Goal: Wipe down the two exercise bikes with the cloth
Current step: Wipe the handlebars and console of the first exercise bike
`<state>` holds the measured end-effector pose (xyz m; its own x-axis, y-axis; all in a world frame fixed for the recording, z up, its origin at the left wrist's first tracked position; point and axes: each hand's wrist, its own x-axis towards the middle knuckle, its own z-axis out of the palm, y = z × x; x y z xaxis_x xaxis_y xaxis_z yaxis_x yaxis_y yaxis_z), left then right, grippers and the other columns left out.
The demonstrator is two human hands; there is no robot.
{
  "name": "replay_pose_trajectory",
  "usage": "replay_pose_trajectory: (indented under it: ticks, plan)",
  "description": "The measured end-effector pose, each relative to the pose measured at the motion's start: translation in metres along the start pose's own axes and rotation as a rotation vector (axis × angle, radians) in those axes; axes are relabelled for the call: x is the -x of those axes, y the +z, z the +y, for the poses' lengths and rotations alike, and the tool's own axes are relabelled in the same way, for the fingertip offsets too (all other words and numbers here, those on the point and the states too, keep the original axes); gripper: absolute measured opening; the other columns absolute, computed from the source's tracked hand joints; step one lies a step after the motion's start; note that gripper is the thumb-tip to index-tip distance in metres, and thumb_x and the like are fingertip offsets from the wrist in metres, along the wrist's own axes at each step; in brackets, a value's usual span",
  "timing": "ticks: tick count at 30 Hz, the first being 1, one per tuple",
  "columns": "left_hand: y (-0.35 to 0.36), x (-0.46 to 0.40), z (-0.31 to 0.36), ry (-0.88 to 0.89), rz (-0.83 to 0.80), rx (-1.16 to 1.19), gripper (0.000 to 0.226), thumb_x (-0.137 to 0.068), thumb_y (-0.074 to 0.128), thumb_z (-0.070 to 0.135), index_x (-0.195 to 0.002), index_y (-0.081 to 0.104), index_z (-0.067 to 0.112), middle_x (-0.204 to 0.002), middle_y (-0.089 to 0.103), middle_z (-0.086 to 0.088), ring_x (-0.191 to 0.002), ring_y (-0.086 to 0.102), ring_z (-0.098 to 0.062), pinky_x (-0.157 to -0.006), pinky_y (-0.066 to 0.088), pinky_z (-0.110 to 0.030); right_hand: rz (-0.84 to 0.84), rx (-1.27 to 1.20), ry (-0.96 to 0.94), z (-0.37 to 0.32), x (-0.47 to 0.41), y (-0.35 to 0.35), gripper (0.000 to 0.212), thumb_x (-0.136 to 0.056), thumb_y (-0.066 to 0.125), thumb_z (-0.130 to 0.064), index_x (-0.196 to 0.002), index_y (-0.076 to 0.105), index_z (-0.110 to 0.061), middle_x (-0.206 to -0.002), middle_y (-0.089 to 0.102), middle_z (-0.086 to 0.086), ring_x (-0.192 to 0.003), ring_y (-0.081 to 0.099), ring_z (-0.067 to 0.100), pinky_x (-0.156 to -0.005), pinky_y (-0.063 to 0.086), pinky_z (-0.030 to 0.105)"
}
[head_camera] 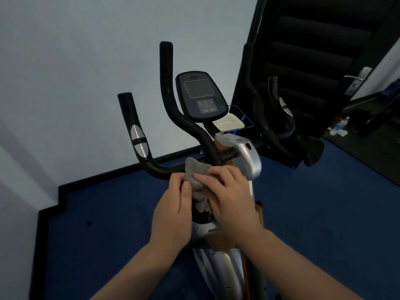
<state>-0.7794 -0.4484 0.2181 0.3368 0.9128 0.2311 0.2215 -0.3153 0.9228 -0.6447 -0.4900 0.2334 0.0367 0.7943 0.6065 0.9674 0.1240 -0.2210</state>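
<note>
Both your hands are on one cloth (195, 173), a grey rag bunched against the bike (244, 154), right where the black handlebar (160, 168) meets the silver stem. Your L hand (173, 215) pinches the cloth's left edge, thumb on top, fingers curled under. Your R hand (229, 198) lies over the cloth w/ fingers spread and bent, pressing it onto the bar; the cloth's tail hangs down between the two hands.

Count it: 1 cloth, 2 hands, 1 bike directly under you. That bike has 1 console (200, 95) w/ a dark screen and a pad of buttons below it, tilted up toward you. Left side shows 2 black upright grips; the nearer one carries 1 silver sensor plate (138, 140). On the right, more black grips w/ another silver plate (285, 106). Can't tell if those belong to this bike or a 2nd one.

Behind the console, 1 pale tray (229, 123) in a blue wire holder. Blue carpet (108, 234) underfoot, white wall (86, 72) ahead, dark stairs (313, 50) top right. Far right, 1 door handle (355, 77) and some small litter on the floor, too blurry to name.
</note>
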Motion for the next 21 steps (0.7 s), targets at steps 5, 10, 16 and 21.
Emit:
replay_pose_trajectory:
  ticks: [5, 10, 16, 21]
  plan:
    - [-0.001, 0.000, 0.002, -0.021, 0.028, -0.115, 0.026, -0.100, 0.027, 0.045, -0.109, 0.050, 0.040, -0.082, 0.064, 0.010, -0.076, 0.061, -0.005, -0.067, 0.053, -0.041, -0.123, -0.123, -0.152, 0.021, 0.015, -0.019, 0.025, -0.089, 0.055, -0.023, -0.104, 0.072, -0.013, -0.103, 0.062, 0.004, -0.113, 0.046, 0.016, -0.095, 0.045, 0.024]
    - [-0.004, -0.013, 0.012, 0.001, 0.107, -0.219, 0.016, -0.097, 0.046, 0.024, -0.098, 0.059, 0.033, -0.093, 0.057, 0.018, -0.089, 0.053, 0.000, -0.072, 0.045, -0.027, -0.002, -0.473, 0.126, 0.046, -0.009, -0.037, 0.022, -0.093, 0.055, -0.014, -0.109, 0.066, -0.024, -0.105, 0.049, -0.008, -0.100, 0.051, 0.004, -0.086, 0.041, 0.012]
    - [0.011, -0.042, 0.036, 0.051, 0.179, -0.434, 0.012, -0.096, 0.049, 0.022, -0.094, 0.059, 0.029, -0.095, 0.053, 0.016, -0.085, 0.051, -0.003, -0.069, 0.045, -0.026, -0.106, -0.401, 0.276, 0.068, -0.063, -0.001, 0.025, -0.092, 0.059, -0.012, -0.114, 0.065, -0.022, -0.117, 0.047, -0.005, -0.108, 0.049, 0.010, -0.091, 0.044, 0.023]
    - [0.018, -0.044, 0.033, 0.039, 0.270, -0.535, 0.016, -0.096, 0.049, 0.016, -0.100, 0.063, 0.024, -0.099, 0.055, 0.014, -0.092, 0.048, -0.005, -0.076, 0.042, -0.027, -0.043, -0.544, 0.236, 0.069, -0.022, 0.015, 0.015, -0.091, 0.060, -0.022, -0.106, 0.064, -0.025, -0.111, 0.047, -0.007, -0.105, 0.050, 0.005, -0.089, 0.048, 0.027]
